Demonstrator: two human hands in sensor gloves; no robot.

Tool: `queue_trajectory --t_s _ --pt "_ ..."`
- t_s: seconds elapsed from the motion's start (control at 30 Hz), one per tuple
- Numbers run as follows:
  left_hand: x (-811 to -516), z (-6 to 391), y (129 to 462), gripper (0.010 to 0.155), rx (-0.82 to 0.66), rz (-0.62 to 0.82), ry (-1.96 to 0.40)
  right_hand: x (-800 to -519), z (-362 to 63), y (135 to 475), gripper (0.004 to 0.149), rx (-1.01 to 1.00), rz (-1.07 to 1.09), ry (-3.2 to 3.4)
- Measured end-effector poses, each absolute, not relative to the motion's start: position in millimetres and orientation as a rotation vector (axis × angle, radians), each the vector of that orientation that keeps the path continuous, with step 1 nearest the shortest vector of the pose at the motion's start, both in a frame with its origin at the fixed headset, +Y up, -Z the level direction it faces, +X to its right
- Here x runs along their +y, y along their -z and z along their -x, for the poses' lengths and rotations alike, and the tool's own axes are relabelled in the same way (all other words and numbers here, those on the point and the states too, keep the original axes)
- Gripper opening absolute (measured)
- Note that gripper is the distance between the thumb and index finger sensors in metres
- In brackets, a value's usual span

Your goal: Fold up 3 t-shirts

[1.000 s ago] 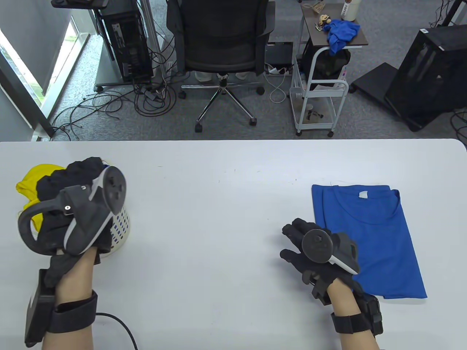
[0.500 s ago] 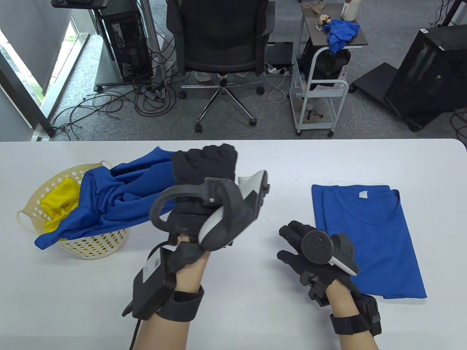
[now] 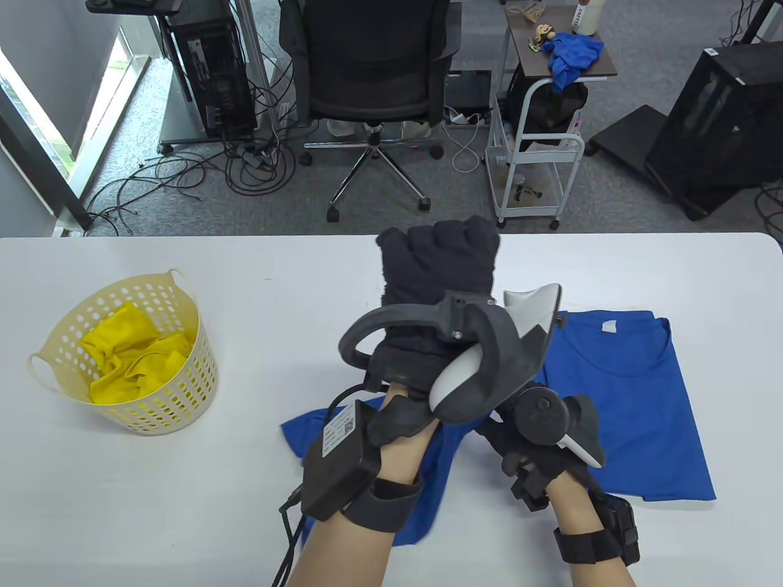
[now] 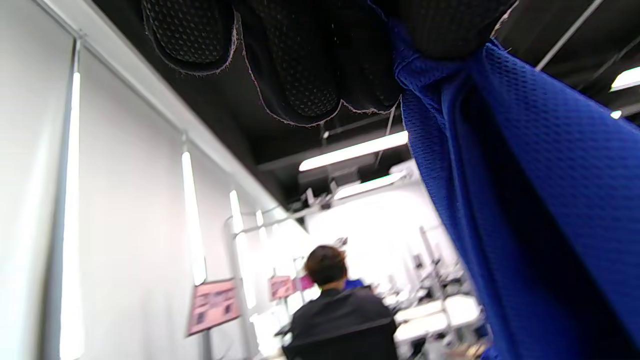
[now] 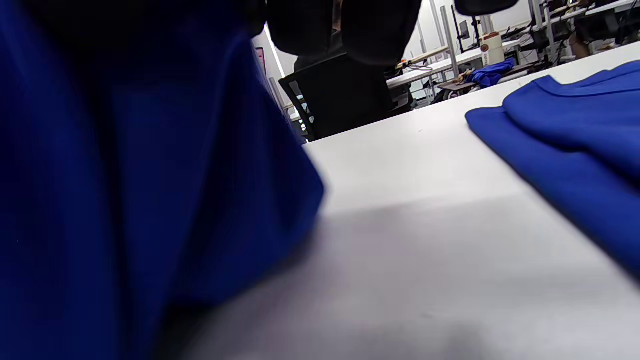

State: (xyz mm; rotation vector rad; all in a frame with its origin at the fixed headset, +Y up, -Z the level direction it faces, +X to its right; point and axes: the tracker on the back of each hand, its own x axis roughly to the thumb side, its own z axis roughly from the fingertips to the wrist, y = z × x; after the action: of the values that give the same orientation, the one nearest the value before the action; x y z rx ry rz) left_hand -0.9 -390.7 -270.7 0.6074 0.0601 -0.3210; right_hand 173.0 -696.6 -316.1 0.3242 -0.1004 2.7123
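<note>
My left hand [image 3: 437, 257] is raised above the middle of the table and grips a loose blue t-shirt [image 3: 422, 495] in a fist. The shirt hangs down under it and its lower end lies on the table. The left wrist view shows the fingers [image 4: 300, 65] closed on the bunched cloth [image 4: 525, 200]. My right hand [image 3: 520, 449] rests low beside the hanging shirt [image 5: 150, 200], its fingers hidden under the left tracker in the table view. A folded blue t-shirt [image 3: 630, 391] lies flat at the right. A yellow t-shirt [image 3: 134, 361] lies crumpled in the basket.
A cream perforated basket [image 3: 183, 293] stands at the table's left. The white table [image 3: 244, 489] shows bare in front of it. An office chair [image 3: 367, 61] and a small cart [image 3: 532, 153] stand beyond the far edge.
My left hand has pulled the blue t-shirt out of the basket and carried it right and up to the table's middle. The yellow shirt now shows in the basket. My right hand has barely moved.
</note>
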Motion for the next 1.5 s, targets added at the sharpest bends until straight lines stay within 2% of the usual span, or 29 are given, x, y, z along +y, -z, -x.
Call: queue_trajectory --t_s 0.13,0.23,0.3,0.33,0.37,0.43,0.47,0.53,0.67,0.7,0.8,0.83,0.9,0.93,0.97,1.07,1.1,1.2,1.3,1.37,1.4,1.47,1.5 --pt "-407 41 283 0.044 0.155 -0.476 0.376 -693 -178 315 0.066 -0.219 -0.19 -2.849" --pt "-421 74 291 0.044 0.236 -0.397 0.431 -679 -179 309 0.063 -0.324 -0.202 -2.781" --pt "-429 95 295 0.044 0.283 -0.349 0.456 -675 -174 305 0.055 -0.345 -0.245 -2.713" --pt "-432 103 296 0.044 0.301 -0.33 0.462 -674 -170 305 0.044 -0.329 -0.264 -2.707" --pt "-438 114 299 0.044 0.321 -0.304 0.466 -677 -162 305 0.036 -0.287 -0.302 -2.725" --pt "-448 133 303 0.044 0.345 -0.269 0.466 -689 -145 307 0.036 -0.106 -0.468 -2.783" --pt "-454 141 305 0.044 0.356 -0.252 0.469 -698 -135 309 0.036 0.051 -0.557 -2.795" --pt "-464 153 309 0.044 0.37 -0.225 0.478 -712 -123 310 0.041 0.263 -0.611 -2.802" --pt "-478 177 313 0.044 0.392 -0.198 0.477 -734 -98 305 0.073 0.615 -0.745 -2.922" --pt "-480 184 313 0.044 0.4 -0.191 0.472 -739 -91 303 0.08 0.77 -0.739 -2.995" --pt "-486 201 312 0.044 0.415 -0.178 0.463 -747 -74 297 0.08 0.576 -0.794 -3.321" --pt "-488 207 311 0.044 0.418 -0.176 0.457 -746 -70 295 0.073 0.435 -0.801 -3.355" --pt "-491 218 308 0.044 0.429 -0.17 0.449 -745 -68 294 0.05 0.166 -0.776 -3.355" --pt "-492 223 306 0.044 0.433 -0.168 0.446 -746 -69 295 0.04 0.072 -0.759 -3.359" --pt "-493 229 303 0.044 0.437 -0.163 0.441 -744 -72 297 0.038 0.09 -0.746 -3.371" --pt "-491 245 291 0.044 0.44 -0.161 0.414 -716 -92 302 0.037 0.036 -0.6 -3.364" --pt "-486 252 284 0.044 0.435 -0.162 0.394 -680 -115 301 0.038 -0.08 -0.483 -3.253" --pt "-463 270 261 0.044 0.415 -0.219 0.348 -596 -169 283 0.038 -0.12 -0.408 -2.906" --pt "-445 280 250 0.044 0.412 -0.201 0.295 -534 -208 265 0.038 -0.227 -0.279 -2.879" --pt "-446 278 254 0.044 0.372 -0.126 0.217 -513 -228 270 0.038 -0.232 -0.125 -3.01" --pt "-451 275 258 0.044 0.342 -0.11 0.191 -514 -231 275 0.038 -0.188 -0.096 -3.034" --pt "-476 259 278 0.043 0.287 -0.046 0.188 -536 -233 299 0.038 -0.067 0.025 -3.111" --pt "-494 249 290 0.043 0.276 0.012 0.23 -557 -233 315 0.038 0.013 0.078 -3.18"
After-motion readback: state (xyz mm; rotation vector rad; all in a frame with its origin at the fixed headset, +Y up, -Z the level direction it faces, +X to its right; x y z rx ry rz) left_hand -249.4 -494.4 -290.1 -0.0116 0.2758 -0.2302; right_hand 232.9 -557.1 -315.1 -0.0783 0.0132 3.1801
